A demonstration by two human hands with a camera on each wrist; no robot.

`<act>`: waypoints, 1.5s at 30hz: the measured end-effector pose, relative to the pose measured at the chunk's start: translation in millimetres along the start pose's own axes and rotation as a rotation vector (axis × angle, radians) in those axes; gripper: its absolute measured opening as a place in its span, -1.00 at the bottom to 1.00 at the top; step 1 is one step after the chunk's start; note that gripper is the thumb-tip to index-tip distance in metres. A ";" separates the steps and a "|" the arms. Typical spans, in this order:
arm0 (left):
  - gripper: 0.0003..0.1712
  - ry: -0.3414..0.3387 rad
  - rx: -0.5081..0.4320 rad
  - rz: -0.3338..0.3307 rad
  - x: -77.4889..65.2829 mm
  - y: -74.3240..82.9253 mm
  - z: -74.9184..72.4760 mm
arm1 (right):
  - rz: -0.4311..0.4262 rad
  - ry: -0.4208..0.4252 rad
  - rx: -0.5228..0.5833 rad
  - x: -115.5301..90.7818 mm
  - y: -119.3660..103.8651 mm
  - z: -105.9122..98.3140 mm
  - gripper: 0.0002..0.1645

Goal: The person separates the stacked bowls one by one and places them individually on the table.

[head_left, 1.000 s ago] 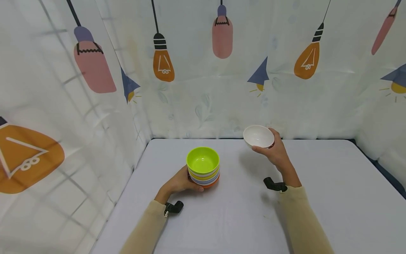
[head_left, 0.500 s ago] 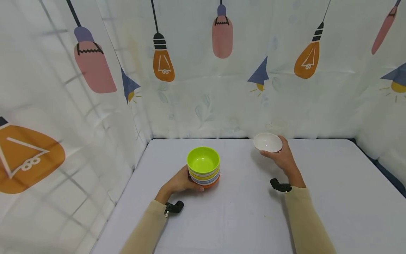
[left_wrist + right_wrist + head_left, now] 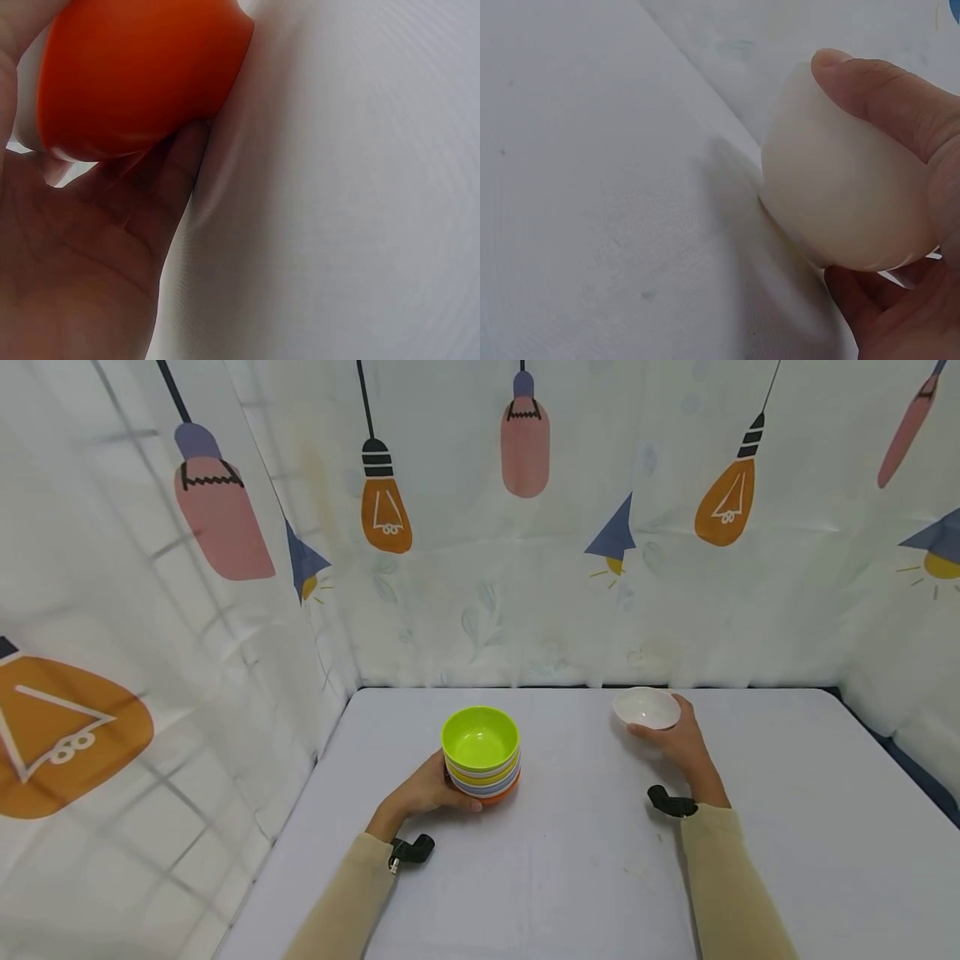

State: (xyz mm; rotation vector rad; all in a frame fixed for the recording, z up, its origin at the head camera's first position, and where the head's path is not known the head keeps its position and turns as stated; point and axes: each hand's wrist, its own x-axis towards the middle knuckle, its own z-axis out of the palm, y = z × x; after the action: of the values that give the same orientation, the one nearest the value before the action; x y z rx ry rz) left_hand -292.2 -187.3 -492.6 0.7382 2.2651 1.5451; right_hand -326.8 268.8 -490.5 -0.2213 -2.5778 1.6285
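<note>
A stack of nested bowls (image 3: 483, 772) stands left of the table's middle, with a lime green bowl (image 3: 480, 739) on top and an orange bowl (image 3: 142, 75) at the bottom. My left hand (image 3: 426, 789) curls round the low left side of the stack, thumb in front. Toward the back right, my right hand (image 3: 681, 739) grips a white bowl (image 3: 647, 708) by its side, thumb near the rim. In the right wrist view this white bowl (image 3: 847, 172) is upright, its base at or very close to the table. Some left-hand fingers are hidden behind the stack.
A white cloth covers the table (image 3: 562, 860). Its back edge lies just behind the white bowl, against a printed curtain (image 3: 480, 593). Another curtain side (image 3: 150, 693) runs along the left.
My right hand has carried the white bowl rightward, down and nearer, from the air to table level. The left hand and the stack have stayed in place.
</note>
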 end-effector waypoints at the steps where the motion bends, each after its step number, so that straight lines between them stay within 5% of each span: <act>1: 0.17 -0.001 -0.001 0.003 -0.1 -0.3 -0.1 | 0.004 0.002 -0.002 -0.2 1.1 -0.8 0.53; 26: 0.17 -0.006 -0.004 0.013 0.2 2.2 1.1 | 0.037 0.094 0.056 6.6 17.1 -17.8 0.48; 45: 0.17 -0.001 -0.006 -0.006 -0.6 2.7 0.5 | 0.049 0.033 -0.038 16.4 24.6 -37.6 0.54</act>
State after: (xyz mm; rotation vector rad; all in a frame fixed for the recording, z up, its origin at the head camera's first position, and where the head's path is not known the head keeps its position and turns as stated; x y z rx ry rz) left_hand -290.8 -186.5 -490.4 0.7294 2.2598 1.5476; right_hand -335.5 315.4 -496.7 -0.3132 -2.6000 1.5783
